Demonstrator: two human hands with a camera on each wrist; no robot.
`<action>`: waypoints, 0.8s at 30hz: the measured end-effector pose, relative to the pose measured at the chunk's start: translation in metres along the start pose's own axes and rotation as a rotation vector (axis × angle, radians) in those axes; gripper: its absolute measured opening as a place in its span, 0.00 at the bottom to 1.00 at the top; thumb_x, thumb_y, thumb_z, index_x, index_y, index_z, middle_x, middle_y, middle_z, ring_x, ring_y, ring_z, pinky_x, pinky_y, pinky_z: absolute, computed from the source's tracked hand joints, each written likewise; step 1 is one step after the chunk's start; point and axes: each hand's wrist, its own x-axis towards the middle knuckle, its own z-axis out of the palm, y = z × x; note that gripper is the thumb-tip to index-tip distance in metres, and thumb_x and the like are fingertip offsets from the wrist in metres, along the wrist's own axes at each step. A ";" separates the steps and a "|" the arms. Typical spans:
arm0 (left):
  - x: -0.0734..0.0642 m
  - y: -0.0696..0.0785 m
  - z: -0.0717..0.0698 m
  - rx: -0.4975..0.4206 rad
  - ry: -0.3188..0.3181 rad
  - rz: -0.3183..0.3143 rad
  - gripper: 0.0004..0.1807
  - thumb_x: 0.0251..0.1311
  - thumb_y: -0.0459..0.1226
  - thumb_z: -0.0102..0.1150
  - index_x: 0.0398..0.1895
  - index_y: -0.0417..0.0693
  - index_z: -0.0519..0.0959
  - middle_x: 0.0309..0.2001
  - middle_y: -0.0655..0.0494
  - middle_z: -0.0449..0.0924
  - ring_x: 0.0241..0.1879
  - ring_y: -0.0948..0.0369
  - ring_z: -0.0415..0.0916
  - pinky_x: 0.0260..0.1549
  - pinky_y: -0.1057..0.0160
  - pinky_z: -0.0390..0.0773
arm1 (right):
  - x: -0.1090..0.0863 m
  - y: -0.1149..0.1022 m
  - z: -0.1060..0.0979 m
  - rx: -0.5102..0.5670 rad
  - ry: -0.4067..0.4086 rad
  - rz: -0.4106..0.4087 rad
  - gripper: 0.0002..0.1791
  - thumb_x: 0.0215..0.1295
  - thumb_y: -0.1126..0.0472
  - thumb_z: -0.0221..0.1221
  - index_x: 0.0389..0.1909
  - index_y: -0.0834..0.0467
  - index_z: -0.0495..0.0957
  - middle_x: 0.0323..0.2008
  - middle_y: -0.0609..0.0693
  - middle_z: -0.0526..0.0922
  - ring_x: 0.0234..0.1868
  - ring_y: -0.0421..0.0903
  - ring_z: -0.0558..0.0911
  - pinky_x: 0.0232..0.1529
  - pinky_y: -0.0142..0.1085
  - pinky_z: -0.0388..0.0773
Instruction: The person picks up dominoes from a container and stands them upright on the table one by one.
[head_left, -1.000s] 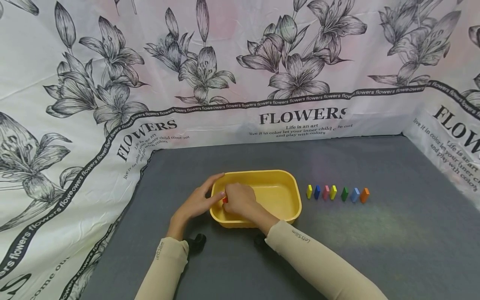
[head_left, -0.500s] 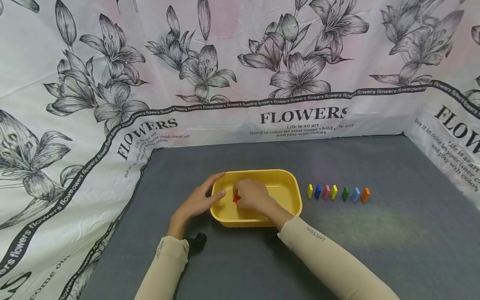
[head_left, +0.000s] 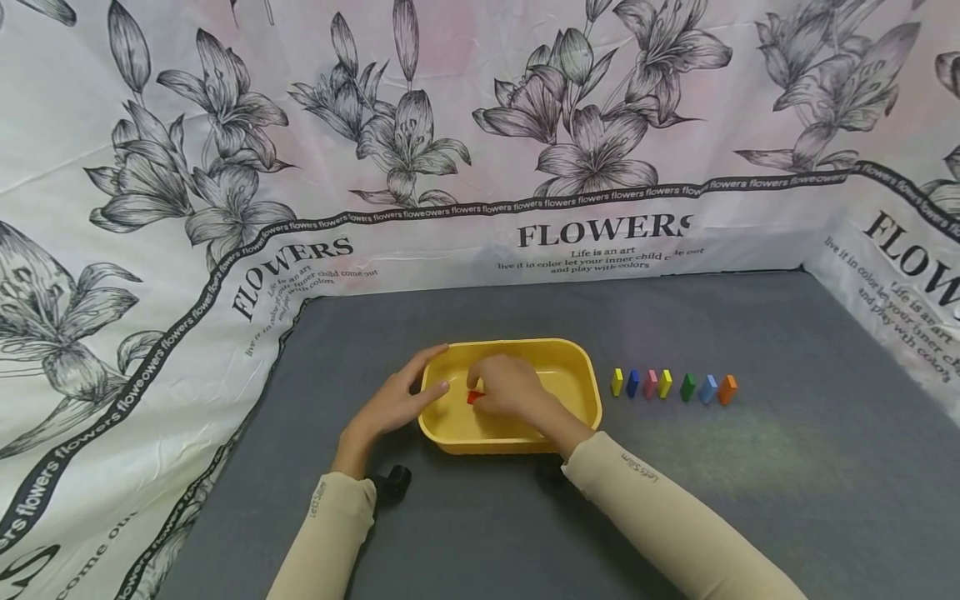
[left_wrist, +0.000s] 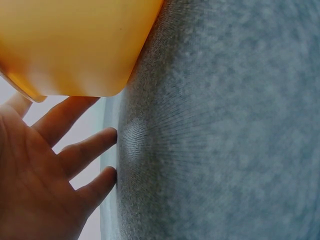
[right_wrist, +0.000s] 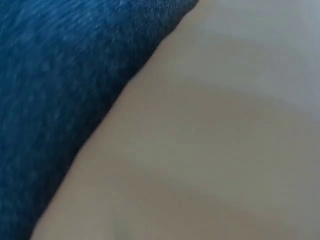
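Note:
A yellow plastic basin (head_left: 555, 408) sits on the dark grey cloth. My left hand (head_left: 393, 402) lies against its left end, thumb over the rim. In the left wrist view the other fingers (left_wrist: 82, 157) spread out below the basin's wall (left_wrist: 65, 50), tips at the cloth. Inside the basin, my right hand (head_left: 510, 387) has its fingers bent down and pinches a small red block (head_left: 475, 397), partly hidden by the fingers. The right wrist view has only a blurred pale surface and dark blue fabric, with no hand in it.
Right of the basin stands a row of small blocks, from a yellow block (head_left: 617, 382) through a green block (head_left: 687, 387) to an orange block (head_left: 727, 390). A flower-printed curtain (head_left: 450, 250) borders the surface at the back and sides. A black object (head_left: 393, 482) shows by the left wrist.
My right hand has moved right inside the basin with the red block, away from the left end and left thumb. The left hand has stayed in place.

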 end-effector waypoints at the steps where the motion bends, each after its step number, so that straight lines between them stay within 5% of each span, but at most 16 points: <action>1: 0.000 0.000 0.000 0.001 0.000 -0.002 0.34 0.72 0.51 0.56 0.78 0.75 0.57 0.79 0.60 0.59 0.75 0.50 0.63 0.73 0.40 0.63 | 0.001 -0.001 0.002 -0.003 0.000 -0.004 0.11 0.57 0.58 0.71 0.42 0.50 0.88 0.41 0.44 0.89 0.41 0.45 0.83 0.38 0.40 0.81; 14: 0.000 -0.001 0.000 -0.006 -0.002 0.004 0.34 0.71 0.53 0.56 0.78 0.75 0.57 0.79 0.60 0.59 0.75 0.50 0.64 0.73 0.40 0.64 | 0.001 -0.005 0.005 0.003 0.021 0.012 0.04 0.58 0.61 0.71 0.33 0.51 0.87 0.31 0.43 0.85 0.30 0.42 0.77 0.29 0.34 0.75; 19: 0.000 -0.003 0.001 -0.004 0.006 -0.002 0.34 0.71 0.53 0.56 0.77 0.75 0.57 0.79 0.60 0.59 0.75 0.50 0.64 0.73 0.40 0.64 | -0.005 0.003 -0.002 0.098 0.064 0.012 0.10 0.57 0.57 0.71 0.41 0.51 0.87 0.34 0.43 0.85 0.32 0.41 0.78 0.30 0.35 0.76; 24: 0.001 -0.003 0.001 -0.002 0.007 0.001 0.35 0.71 0.53 0.57 0.78 0.75 0.57 0.79 0.59 0.59 0.75 0.50 0.64 0.73 0.40 0.64 | -0.017 0.021 -0.015 0.258 0.090 -0.070 0.12 0.60 0.58 0.69 0.45 0.53 0.86 0.35 0.46 0.86 0.34 0.42 0.80 0.37 0.35 0.80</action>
